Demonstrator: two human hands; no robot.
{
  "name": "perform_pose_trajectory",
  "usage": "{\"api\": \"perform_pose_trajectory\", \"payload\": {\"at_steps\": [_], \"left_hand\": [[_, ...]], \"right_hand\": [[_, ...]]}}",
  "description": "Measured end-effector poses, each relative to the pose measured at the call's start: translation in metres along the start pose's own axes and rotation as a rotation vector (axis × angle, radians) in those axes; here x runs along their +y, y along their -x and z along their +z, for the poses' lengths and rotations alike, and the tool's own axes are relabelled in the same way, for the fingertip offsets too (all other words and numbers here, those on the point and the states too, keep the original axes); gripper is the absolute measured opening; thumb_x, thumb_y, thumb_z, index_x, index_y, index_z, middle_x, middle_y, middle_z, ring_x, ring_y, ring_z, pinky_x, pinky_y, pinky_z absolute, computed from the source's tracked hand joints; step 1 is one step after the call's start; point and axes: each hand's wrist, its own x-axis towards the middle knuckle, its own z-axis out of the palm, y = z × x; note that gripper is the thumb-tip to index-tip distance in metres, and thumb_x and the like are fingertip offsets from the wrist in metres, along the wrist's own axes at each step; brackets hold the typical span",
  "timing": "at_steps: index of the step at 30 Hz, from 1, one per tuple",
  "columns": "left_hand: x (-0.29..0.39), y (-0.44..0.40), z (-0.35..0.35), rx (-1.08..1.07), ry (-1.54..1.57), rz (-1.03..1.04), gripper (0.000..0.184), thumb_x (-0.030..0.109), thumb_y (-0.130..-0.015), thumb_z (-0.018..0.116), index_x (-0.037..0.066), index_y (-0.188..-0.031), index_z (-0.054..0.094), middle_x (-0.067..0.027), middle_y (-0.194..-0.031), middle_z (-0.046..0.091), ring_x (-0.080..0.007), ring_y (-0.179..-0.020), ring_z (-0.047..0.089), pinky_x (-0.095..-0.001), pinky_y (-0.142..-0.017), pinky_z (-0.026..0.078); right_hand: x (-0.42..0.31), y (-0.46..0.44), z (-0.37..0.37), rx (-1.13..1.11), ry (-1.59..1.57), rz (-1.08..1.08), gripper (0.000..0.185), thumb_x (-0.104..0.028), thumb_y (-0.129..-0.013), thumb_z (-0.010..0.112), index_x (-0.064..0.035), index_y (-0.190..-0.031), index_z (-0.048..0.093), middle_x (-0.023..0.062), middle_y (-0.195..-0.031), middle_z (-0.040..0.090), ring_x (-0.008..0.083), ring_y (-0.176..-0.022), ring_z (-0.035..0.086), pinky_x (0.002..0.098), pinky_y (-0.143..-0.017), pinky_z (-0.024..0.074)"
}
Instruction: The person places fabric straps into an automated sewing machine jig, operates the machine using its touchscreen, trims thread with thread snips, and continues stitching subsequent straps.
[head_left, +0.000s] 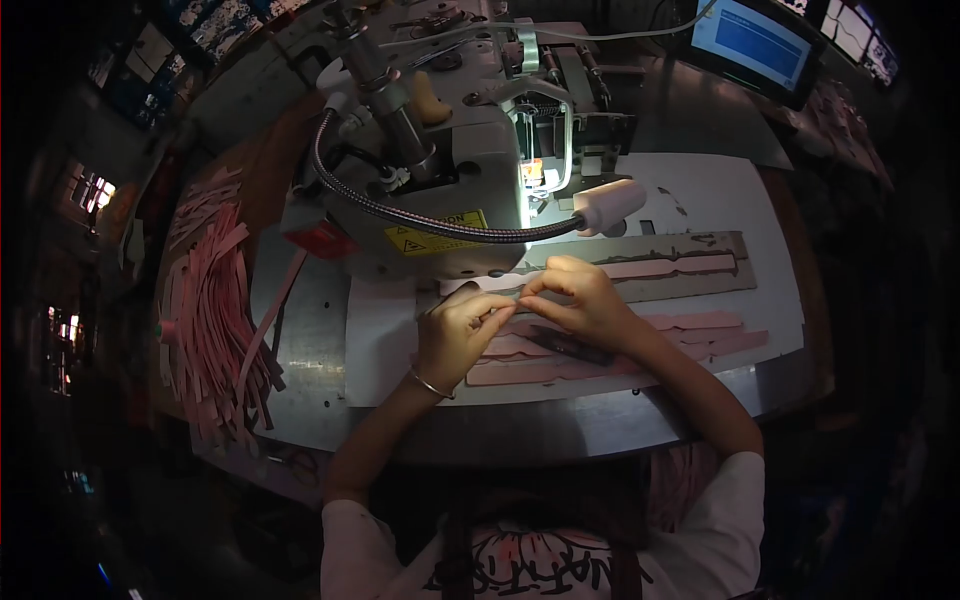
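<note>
Pinching now, thumb to finger, with left hand [455, 335] and right hand [580, 300] alike, tips nearly meeting; impossible to make out anything caught between. On to the strip [705, 264] just beyond the grip and running off to its right: pink, flat, slender, nipped into a small wavy notch along its length. Set in a long dark-edged slot in the board [690, 285], stiff-looking, greyish, straight-sided, stretching from under the fingers rightward.

Coming nearer than the grip, to loose strips [540, 374], pale pink, thin, laid roughly parallel. Lying across them, just below the right hand: a dark, slim, tapering tool [570, 346], too dim to name. Spread beneath it all, a smooth white sheet [765, 330] over shiny metal table [310, 365].

Circling the left wrist, a thin bright bangle [432, 386].

Looking up beyond the grip: a bulky, hard-cased machine [470, 170], with yellow label [435, 232], ribbed metal hose [390, 210] curving round to a pale, cylindrical lamp [610, 205]. Well left of the grip, a shaggy heap [215, 320] of narrow pink ribbons, tangled and overlapping. Far off beyond, to the right, a glowing blue monitor [750, 48].
</note>
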Motion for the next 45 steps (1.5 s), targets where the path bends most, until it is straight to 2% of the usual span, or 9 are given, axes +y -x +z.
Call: {"api": "perform_pose_trajectory", "payload": {"at_steps": [2, 7, 11, 16, 22, 32, 37, 41, 45], "left_hand": [[-0.006, -0.001, 0.006, 0.002, 0.031, 0.022, 0.009, 0.012, -0.074, 0.072, 0.006, -0.080, 0.069, 0.0018, -0.061, 0.055, -0.0088, -0.046, 0.040, -0.0219, -0.042, 0.031], [-0.024, 0.001, 0.005, -0.043, 0.077, -0.063, 0.006, 0.009, -0.074, 0.070, 0.006, -0.080, 0.070, 0.0030, -0.061, 0.054, -0.0076, -0.045, 0.038, -0.0211, -0.042, 0.030], [-0.031, 0.004, 0.000, -0.125, 0.121, -0.294, 0.009, 0.008, -0.076, 0.069, 0.005, -0.084, 0.070, 0.0047, -0.061, 0.053, -0.0044, -0.047, 0.037, -0.0183, -0.043, 0.028], [-0.043, 0.005, 0.004, -0.138, 0.520, -0.451, 0.013, 0.008, -0.079, 0.067, 0.002, -0.091, 0.069, 0.0060, -0.061, 0.051, -0.0014, -0.050, 0.035, -0.0157, -0.044, 0.026], [-0.033, 0.001, 0.008, -0.122, 0.640, -0.497, 0.018, 0.009, -0.083, 0.063, 0.000, -0.099, 0.066, 0.0055, -0.062, 0.051, -0.0001, -0.050, 0.034, -0.0136, -0.044, 0.024], [-0.027, 0.001, 0.001, -0.206, 0.729, -0.698, 0.023, 0.013, -0.089, 0.058, 0.001, -0.107, 0.062, 0.0035, -0.068, 0.052, -0.0005, -0.049, 0.036, -0.0111, -0.044, 0.029], [-0.022, 0.003, 0.012, -0.107, 1.047, -0.700, 0.027, 0.016, -0.091, 0.056, 0.001, -0.113, 0.057, 0.0018, -0.075, 0.053, -0.0004, -0.052, 0.039, -0.0100, -0.044, 0.031], [-0.016, 0.003, 0.024, 0.088, 1.374, -0.985, 0.029, 0.017, -0.092, 0.055, 0.001, -0.116, 0.053, -0.0003, -0.081, 0.055, -0.0002, -0.058, 0.042, -0.0088, -0.044, 0.033], [-0.023, 0.007, 0.038, 0.182, 1.612, -0.972, 0.026, 0.018, -0.092, 0.055, 0.001, -0.112, 0.054, -0.0011, -0.083, 0.056, -0.0006, -0.061, 0.043, -0.0087, -0.046, 0.034]], "right_hand": [[0.002, 0.000, 0.000, 0.005, 0.016, -0.016, 0.008, -0.012, -0.076, 0.065, -0.0048, -0.074, 0.063, 0.0021, -0.062, 0.049, 0.0156, -0.053, 0.040, 0.0281, -0.050, 0.0332], [0.007, -0.010, 0.010, 0.112, -0.009, 0.144, 0.007, -0.007, -0.076, 0.065, -0.0029, -0.071, 0.065, -0.0005, -0.055, 0.048, 0.0097, -0.046, 0.037, 0.0240, -0.044, 0.0288], [0.020, -0.022, 0.021, 0.298, 0.083, 0.100, 0.006, -0.011, -0.072, 0.067, -0.0050, -0.070, 0.066, -0.0025, -0.046, 0.044, 0.0100, -0.039, 0.032, 0.0254, -0.039, 0.0263], [0.028, -0.023, 0.027, 0.350, 0.163, 0.048, 0.007, -0.014, -0.070, 0.068, -0.0071, -0.072, 0.068, -0.0036, -0.044, 0.042, 0.0101, -0.038, 0.032, 0.0259, -0.039, 0.0260], [0.025, -0.022, 0.024, 0.335, 0.129, 0.075, 0.008, -0.014, -0.070, 0.069, -0.0064, -0.072, 0.068, -0.0035, -0.044, 0.042, 0.0094, -0.039, 0.032, 0.0253, -0.039, 0.0254], [0.030, -0.021, 0.029, 0.371, 0.071, 0.062, 0.008, -0.014, -0.071, 0.068, -0.0063, -0.071, 0.068, -0.0036, -0.044, 0.041, 0.0093, -0.039, 0.032, 0.0253, -0.039, 0.0246], [0.034, -0.022, 0.033, 0.369, 0.120, 0.035, 0.007, -0.013, -0.071, 0.068, -0.0063, -0.072, 0.068, -0.0033, -0.045, 0.043, 0.0098, -0.039, 0.032, 0.0258, -0.039, 0.0252], [0.033, -0.023, 0.034, 0.334, 0.117, 0.054, 0.006, -0.011, -0.071, 0.068, -0.0059, -0.074, 0.067, -0.0021, -0.047, 0.046, 0.0109, -0.040, 0.035, 0.0263, -0.041, 0.0269], [0.029, -0.024, 0.030, 0.313, 0.091, 0.034, 0.006, -0.010, -0.072, 0.067, -0.0048, -0.075, 0.065, -0.0006, -0.051, 0.047, 0.0120, -0.043, 0.036, 0.0266, -0.042, 0.0289]]}}
